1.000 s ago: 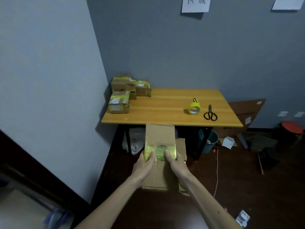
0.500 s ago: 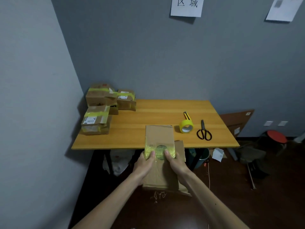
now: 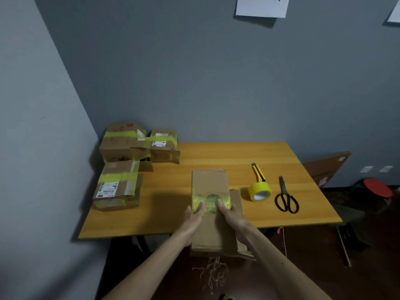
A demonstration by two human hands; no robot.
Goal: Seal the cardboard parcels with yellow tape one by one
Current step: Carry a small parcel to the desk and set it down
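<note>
My left hand (image 3: pixel 192 219) and right hand (image 3: pixel 234 220) grip the box (image 3: pixel 210 182) by its sides, thumbs on its yellow tape strip (image 3: pixel 225 198), over the table's (image 3: pixel 216 154) near edge. The tape roll (image 3: pixel 259 191) lies to the right.

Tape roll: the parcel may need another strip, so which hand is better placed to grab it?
Right, probably. The tape roll lies on the table right of the parcel, nearer the right hand; the left hand would have to cross over.

Brown parcel (image 3: pixel 210 182) with glossy yellow tape band (image 3: pixel 211 201), perhaps a greenish circle beneath; orange-tan table (image 3: pixel 227 154).
</note>
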